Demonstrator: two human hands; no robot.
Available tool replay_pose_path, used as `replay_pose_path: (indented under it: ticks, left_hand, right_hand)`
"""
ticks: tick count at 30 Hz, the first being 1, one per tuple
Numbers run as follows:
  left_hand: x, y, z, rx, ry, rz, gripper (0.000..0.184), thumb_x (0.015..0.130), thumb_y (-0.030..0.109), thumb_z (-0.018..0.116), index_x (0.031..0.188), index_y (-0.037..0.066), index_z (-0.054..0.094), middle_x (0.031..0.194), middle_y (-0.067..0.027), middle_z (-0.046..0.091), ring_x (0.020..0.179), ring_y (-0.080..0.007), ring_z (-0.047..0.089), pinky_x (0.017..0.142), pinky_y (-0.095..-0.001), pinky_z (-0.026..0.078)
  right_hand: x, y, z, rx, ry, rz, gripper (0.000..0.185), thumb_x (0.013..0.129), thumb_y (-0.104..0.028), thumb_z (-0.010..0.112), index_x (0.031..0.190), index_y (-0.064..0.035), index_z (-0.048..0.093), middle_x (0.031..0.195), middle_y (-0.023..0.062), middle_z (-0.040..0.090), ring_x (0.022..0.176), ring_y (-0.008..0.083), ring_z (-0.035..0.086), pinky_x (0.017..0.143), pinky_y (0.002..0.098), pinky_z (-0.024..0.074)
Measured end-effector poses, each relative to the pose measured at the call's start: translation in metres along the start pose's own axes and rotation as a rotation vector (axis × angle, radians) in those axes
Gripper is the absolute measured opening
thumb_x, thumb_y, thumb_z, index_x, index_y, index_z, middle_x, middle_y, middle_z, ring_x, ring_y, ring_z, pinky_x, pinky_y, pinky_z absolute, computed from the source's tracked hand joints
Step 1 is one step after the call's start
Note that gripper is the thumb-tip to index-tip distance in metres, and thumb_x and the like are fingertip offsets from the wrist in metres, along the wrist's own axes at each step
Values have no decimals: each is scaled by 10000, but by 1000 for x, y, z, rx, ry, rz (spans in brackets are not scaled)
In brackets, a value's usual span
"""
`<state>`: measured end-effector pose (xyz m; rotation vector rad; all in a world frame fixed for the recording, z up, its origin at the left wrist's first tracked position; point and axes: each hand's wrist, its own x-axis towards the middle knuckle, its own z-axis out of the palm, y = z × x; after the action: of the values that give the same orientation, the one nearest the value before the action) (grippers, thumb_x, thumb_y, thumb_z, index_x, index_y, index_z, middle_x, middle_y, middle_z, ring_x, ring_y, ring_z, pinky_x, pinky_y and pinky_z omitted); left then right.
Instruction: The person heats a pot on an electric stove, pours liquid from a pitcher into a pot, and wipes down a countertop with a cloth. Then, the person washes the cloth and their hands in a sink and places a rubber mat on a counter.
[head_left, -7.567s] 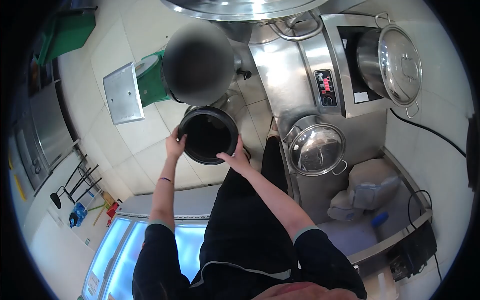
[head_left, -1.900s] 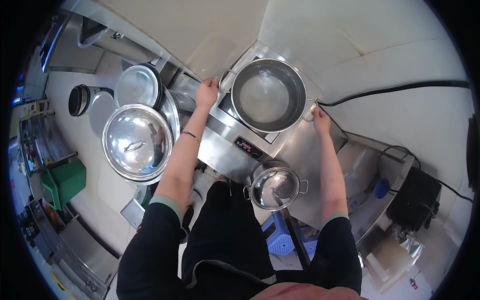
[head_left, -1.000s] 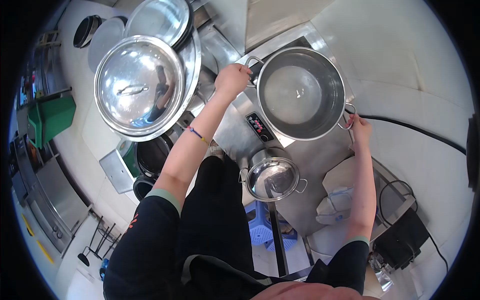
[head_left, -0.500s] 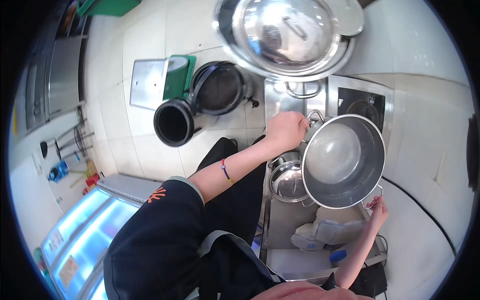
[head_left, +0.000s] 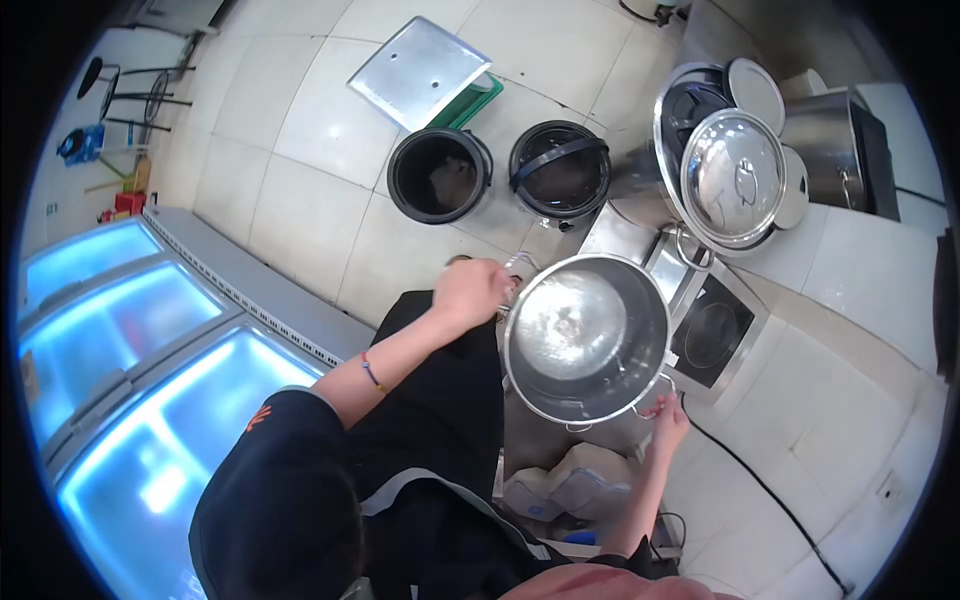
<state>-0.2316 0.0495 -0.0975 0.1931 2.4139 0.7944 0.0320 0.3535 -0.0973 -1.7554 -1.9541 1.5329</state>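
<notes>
A: Where is the pot [head_left: 643,322] being held?
B: Between left hand [head_left: 472,294] and right hand [head_left: 667,420], beside the hob [head_left: 713,332]; a handle [head_left: 528,259] is being gripped by each hand's fingers [head_left: 503,284].
A: Nearer the left bucket [head_left: 411,186]?
B: Left hand; handle axis is being slanted, left far, right near.

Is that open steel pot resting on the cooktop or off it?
Off: the left hand and right hand hold the steel pot beside the cooktop, whose black glass shows.
</notes>
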Motion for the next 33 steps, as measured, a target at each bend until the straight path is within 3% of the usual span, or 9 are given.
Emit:
replay_pose_path:
  ticks: [4,7,11,17,29,33]
  left_hand:
    - [-23,-73,-23,-66,118,-113,234,858,217,484,786,58,640,663,-79,631,649,-252,619,608,-355,472]
    - [-32,-111,-43,-169,125,-327,221,833,220,494,786,86,663,710,-104,639,723,-285,616,681,-385,472]
    - [-38,-149,-65,-156,168,-456,234,836,233,491,768,103,673,715,-99,643,716,-276,619,667,-373,479]
    - [-22,-223,-58,-160,162,-547,236,828,274,504,763,135,684,740,-79,650,728,-261,622,672,-380,479]
    - [13,-244,-64,-254,44,-564,215,808,264,521,747,149,692,708,-22,663,762,-203,634,694,-338,481]
    - [18,-244,-61,-275,84,-565,230,774,171,473,716,120,689,670,-23,657,666,-173,631,641,-321,484]
  right_hand:
    - [-6,-9,67,-133,-123,-61,373,910,-279,494,736,35,595,563,32,517,476,106,506,461,234,411]
    - [-1,-16,115,-235,-243,-116,380,914,-275,481,727,36,595,549,36,517,460,108,511,455,234,414]
    - [-4,-26,174,-328,-354,-170,397,918,-279,467,719,39,594,543,44,523,453,118,526,445,245,421]
    - [-1,-39,238,-484,-414,-177,395,915,-263,475,710,49,602,540,56,521,451,139,537,450,261,443]
    - [20,-77,276,-684,-374,-217,375,897,-241,488,686,44,608,524,49,527,431,142,548,442,273,435]
    - [29,-84,283,-800,-349,-254,397,883,-285,499,655,11,634,531,71,578,423,154,572,492,288,435]
